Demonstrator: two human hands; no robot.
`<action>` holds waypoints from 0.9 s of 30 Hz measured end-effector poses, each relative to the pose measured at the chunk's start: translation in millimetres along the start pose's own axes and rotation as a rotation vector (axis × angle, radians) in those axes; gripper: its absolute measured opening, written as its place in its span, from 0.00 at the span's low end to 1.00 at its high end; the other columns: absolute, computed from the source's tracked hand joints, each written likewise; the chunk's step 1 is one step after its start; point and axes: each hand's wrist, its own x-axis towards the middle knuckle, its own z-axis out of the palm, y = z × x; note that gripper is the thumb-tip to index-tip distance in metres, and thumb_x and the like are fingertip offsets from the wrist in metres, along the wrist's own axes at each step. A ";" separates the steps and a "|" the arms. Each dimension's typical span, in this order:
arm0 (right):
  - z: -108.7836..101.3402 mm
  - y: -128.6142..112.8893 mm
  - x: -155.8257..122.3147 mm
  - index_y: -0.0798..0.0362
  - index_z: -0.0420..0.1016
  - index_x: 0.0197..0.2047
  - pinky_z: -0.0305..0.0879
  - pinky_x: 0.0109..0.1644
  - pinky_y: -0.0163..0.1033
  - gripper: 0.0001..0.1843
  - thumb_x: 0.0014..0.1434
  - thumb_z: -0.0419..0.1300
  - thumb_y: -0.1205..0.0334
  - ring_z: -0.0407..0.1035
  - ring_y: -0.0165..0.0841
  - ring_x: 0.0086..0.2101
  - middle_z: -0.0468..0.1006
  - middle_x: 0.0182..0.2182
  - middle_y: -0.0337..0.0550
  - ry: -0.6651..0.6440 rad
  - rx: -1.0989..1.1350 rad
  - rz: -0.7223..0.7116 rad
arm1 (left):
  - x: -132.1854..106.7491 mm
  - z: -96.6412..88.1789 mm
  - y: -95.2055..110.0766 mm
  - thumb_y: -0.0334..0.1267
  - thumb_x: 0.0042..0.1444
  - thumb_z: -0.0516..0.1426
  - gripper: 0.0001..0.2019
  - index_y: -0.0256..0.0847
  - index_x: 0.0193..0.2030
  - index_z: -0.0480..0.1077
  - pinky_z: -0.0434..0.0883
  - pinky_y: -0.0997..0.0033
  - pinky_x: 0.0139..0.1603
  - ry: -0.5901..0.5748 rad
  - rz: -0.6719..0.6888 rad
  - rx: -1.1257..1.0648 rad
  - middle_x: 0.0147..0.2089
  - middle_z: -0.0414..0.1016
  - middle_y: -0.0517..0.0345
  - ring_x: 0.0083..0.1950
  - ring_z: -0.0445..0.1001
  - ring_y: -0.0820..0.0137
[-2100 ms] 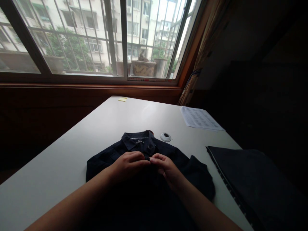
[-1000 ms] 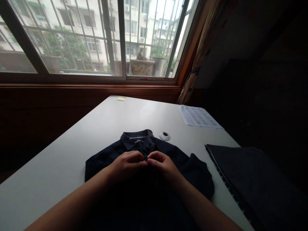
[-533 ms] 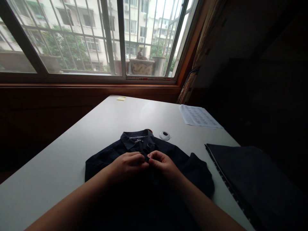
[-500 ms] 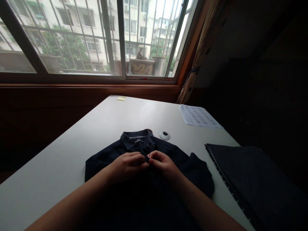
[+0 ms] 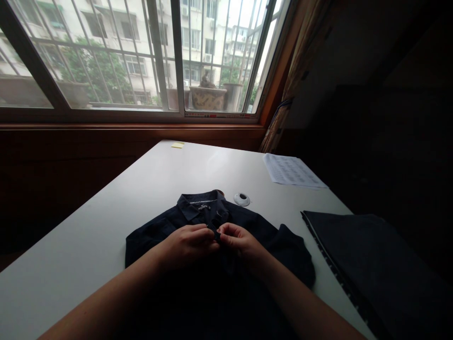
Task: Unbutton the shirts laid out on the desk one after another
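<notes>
Left grip [image 5: 187,240] and right grip [image 5: 244,242]: both narrow, pinching the front of the dark shirt [image 5: 219,283] below its collar [image 5: 188,208]. Shirt position: spread on the white bench [image 5: 88,241]. Dark cloth [image 5: 378,259] lies right; papers [image 5: 295,171] lie beyond.

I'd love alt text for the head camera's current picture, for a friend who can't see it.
A person's left hand and right hand pinch the front of a dark collared shirt lying on a white table. Dark cloth and printed papers lie toward the right; a barred window stands beyond.
</notes>
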 end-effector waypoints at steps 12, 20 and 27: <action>1.4 0.7 2.0 0.54 0.75 0.32 0.60 0.32 0.32 0.19 0.43 0.76 0.53 0.67 0.26 0.26 0.74 0.26 0.35 0.040 0.051 0.028 | -2.2 -1.3 -16.5 0.31 0.66 0.55 0.08 0.39 0.51 0.68 0.70 0.73 0.35 0.063 0.227 0.254 0.42 0.75 0.51 0.37 0.74 0.70; 0.4 6.4 4.9 0.53 0.75 0.33 0.62 0.35 0.34 0.18 0.47 0.74 0.52 0.68 0.29 0.29 0.75 0.29 0.37 0.075 -0.041 -0.039 | 1.8 3.1 -21.6 0.43 0.63 0.59 0.10 0.38 0.36 0.69 0.64 0.78 0.28 -0.013 -0.041 0.170 0.32 0.72 0.58 0.28 0.70 0.74; -4.3 10.9 7.1 0.51 0.76 0.34 0.63 0.39 0.37 0.13 0.53 0.69 0.52 0.68 0.33 0.33 0.75 0.31 0.38 0.132 -0.367 -0.229 | 0.1 7.2 -27.7 0.41 0.66 0.56 0.12 0.37 0.33 0.69 0.62 0.77 0.26 -0.063 -0.063 0.257 0.28 0.72 0.59 0.26 0.69 0.74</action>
